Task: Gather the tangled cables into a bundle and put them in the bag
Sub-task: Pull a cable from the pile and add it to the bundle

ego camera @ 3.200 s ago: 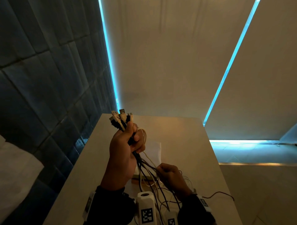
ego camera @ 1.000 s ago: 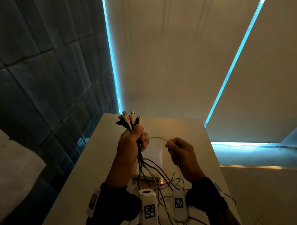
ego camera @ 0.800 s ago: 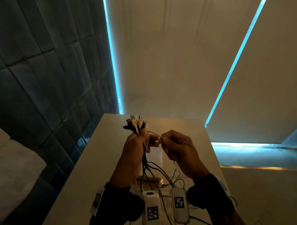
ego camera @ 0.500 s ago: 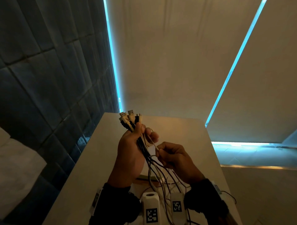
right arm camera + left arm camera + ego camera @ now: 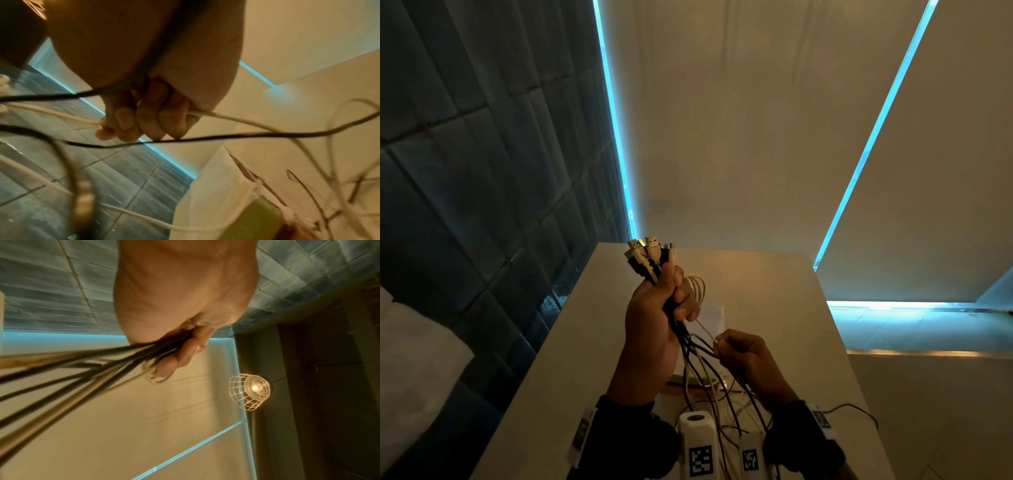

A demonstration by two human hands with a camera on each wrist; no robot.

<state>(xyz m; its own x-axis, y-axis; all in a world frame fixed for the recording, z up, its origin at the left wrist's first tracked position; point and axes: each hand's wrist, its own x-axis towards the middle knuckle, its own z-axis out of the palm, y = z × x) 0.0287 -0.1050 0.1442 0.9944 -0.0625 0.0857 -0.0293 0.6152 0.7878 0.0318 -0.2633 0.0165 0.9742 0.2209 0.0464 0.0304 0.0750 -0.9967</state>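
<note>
My left hand [image 5: 659, 318] is raised above the table and grips a bundle of black and white cables [image 5: 650, 257], their USB plugs fanning out above the fist. White loops [image 5: 698, 287] hang over its fingers. The strands [image 5: 82, 369] trail down from the fist. Lower and to the right, my right hand [image 5: 736, 353] pinches one white cable [image 5: 705, 330] that runs up to the left fist; the right wrist view shows the fingers [image 5: 139, 120] curled round that white cable [image 5: 226, 117]. A white bag [image 5: 714, 315] lies on the table behind the hands, partly hidden.
The beige table [image 5: 774, 294] stretches ahead, with dark blue tiled wall [image 5: 482, 171] along its left edge. Loose cable ends [image 5: 852, 409] lie on the table at my wrists. A wire-cage lamp [image 5: 249, 391] glows overhead. A white cushion [image 5: 410, 359] sits at the left.
My right hand has slid down the white cable, away from the left fist, after bringing a loop up to it. The left hand has kept its grip on the bundle.
</note>
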